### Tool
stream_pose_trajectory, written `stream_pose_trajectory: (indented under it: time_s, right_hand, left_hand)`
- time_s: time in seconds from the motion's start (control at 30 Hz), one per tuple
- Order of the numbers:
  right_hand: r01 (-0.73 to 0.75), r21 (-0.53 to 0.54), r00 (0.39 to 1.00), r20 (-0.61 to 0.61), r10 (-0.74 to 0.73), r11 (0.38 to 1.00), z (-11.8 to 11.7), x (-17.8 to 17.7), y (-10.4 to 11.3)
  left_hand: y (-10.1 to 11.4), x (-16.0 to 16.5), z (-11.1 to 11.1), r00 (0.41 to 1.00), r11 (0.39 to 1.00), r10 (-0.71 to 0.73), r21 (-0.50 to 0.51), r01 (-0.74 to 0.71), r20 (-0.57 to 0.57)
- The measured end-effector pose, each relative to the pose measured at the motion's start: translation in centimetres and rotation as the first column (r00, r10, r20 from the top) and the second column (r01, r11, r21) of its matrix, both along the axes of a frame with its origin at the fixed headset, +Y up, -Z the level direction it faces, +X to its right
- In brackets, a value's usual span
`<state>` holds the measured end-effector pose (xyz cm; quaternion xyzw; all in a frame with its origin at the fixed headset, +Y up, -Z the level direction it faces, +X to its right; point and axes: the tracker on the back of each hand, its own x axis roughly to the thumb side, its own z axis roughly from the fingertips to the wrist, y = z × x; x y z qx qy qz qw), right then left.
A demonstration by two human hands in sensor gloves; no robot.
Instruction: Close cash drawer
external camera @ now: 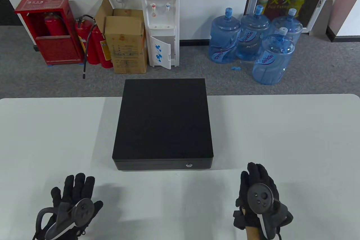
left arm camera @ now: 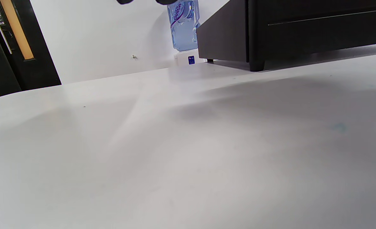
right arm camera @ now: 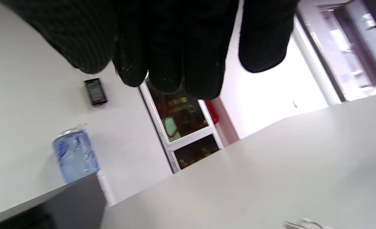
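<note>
A black cash drawer box (external camera: 163,121) sits in the middle of the white table (external camera: 281,138). Its drawer front (external camera: 163,164) lies flush with the case, with a small lock (external camera: 189,165) right of centre. My left hand (external camera: 73,195) lies flat on the table near the front left, fingers spread, empty. My right hand (external camera: 257,186) is near the front right, fingers together and pointing away, empty, just right of the drawer front. The left wrist view shows the box's front corner (left arm camera: 254,35). The right wrist view shows gloved fingers (right arm camera: 175,47) and a corner of the box (right arm camera: 63,203).
Behind the table on the floor stand a water dispenser (external camera: 161,20), cardboard boxes (external camera: 126,43), red fire extinguishers (external camera: 95,43) and several blue water bottles (external camera: 253,40). The table's far edge (external camera: 281,95) runs level with the box's back part.
</note>
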<state>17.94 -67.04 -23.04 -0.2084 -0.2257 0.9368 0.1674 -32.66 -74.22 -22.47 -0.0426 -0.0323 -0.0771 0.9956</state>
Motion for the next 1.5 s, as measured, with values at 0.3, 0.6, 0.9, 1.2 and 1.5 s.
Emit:
stream_pose_trajectory:
  time_s: [0.3,0.6,0.9,1.2,1.5]
  right_hand:
    - [-0.289,-0.02,0.946,-0.163,0.282,0.957,-0.5,-5.8,1.5]
    - [-0.364,-0.161,0.907,-0.287,0.309,0.918,-1.1,-9.4,-0.9]
    - [-0.401,-0.17,0.892,-0.295,0.342,0.9,-0.8,-9.6,-4.3]
    - [-0.36,-0.221,0.913,-0.285,0.293,0.906,-0.8,-8.2,-5.5]
    - [-0.321,-0.237,0.929,-0.266,0.256,0.917,-0.8,-7.4,-5.8]
  left_hand:
    - [0.0,0.0,0.0,1.0,1.0,-0.005,0.007,0.005,0.0]
    - [0.1,-0.2,0.1,1.0,1.0,-0.012,0.019,0.012,-0.007]
    - [0.2,-0.4,0.2,0.999,0.999,-0.025,0.027,0.025,-0.024]
    - [0.3,-0.6,0.2,0.999,1.0,-0.023,0.017,0.024,-0.042]
    - [0.3,-0.7,0.2,0.999,1.0,-0.022,0.011,0.022,-0.046]
